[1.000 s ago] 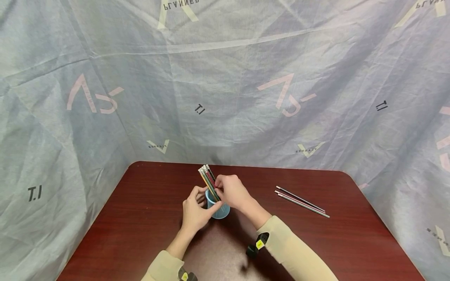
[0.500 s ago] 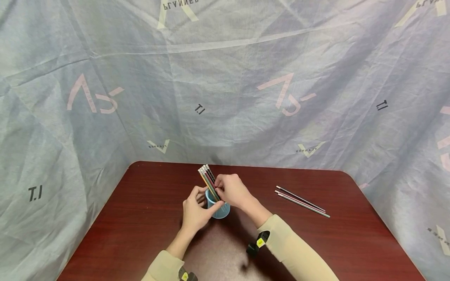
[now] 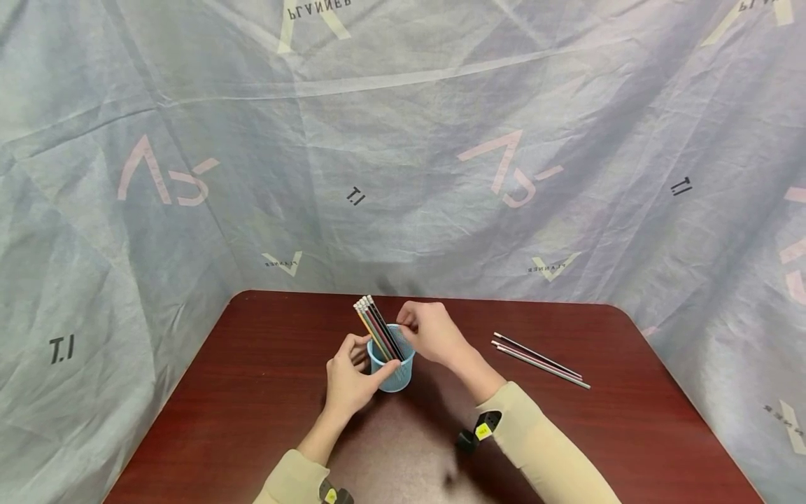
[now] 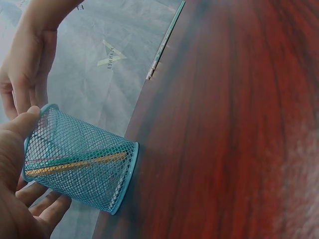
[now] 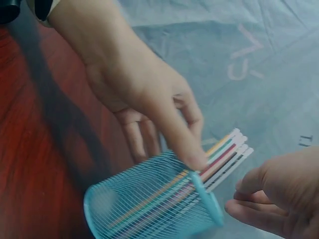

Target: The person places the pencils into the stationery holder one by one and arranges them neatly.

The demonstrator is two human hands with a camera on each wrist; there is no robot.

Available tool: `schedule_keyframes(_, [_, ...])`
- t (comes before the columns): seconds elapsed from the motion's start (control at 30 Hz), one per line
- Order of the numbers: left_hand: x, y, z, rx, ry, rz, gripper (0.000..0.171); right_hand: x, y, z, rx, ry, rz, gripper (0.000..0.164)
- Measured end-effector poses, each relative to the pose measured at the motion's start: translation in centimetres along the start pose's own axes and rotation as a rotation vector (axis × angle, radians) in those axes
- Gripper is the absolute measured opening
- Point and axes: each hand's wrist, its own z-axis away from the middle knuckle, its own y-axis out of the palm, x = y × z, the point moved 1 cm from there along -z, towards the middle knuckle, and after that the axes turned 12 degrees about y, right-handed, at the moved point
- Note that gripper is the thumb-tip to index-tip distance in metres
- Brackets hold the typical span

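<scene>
Gripping cup (image 3: 397, 380) in left hand (image 3: 350, 382), holding nothing in right hand (image 3: 432, 332)
Note loose pencils (image 3: 541, 366) rightward, nearer right hand, slanting far-left to near-right

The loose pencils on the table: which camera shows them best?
The head view: all three loose pencils show whole, nothing covering them. The left wrist view shows only a thin, bunched strip; the right wrist view shows none of them.

Creased grey cloth (image 3: 403, 231), printed with letters (image 3: 356, 196), hangs beyond the far, left and right edges of the red bench (image 3: 252, 378), its far corners rounded.
</scene>
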Motion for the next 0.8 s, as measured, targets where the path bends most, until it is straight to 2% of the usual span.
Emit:
schedule_keyframes(0.3, [0.1, 0.0, 0.0, 0.002, -0.02, -0.007, 0.055, -1.7, -4.0, 0.4, -0.077, 0.018, 0.005, 0.005])
schedule_keyframes(0.63, [0.0, 0.0, 0.0, -0.001, -0.015, -0.003, 0.055, -5.0, -8.2, 1.3, -0.095, 0.092, 0.045, 0.006])
schedule_keyframes(0.8, [0.0, 0.1, 0.0, -0.002, -0.015, 0.0, 0.055, -6.7, -9.4, 2.2, -0.095, 0.121, 0.063, 0.007])
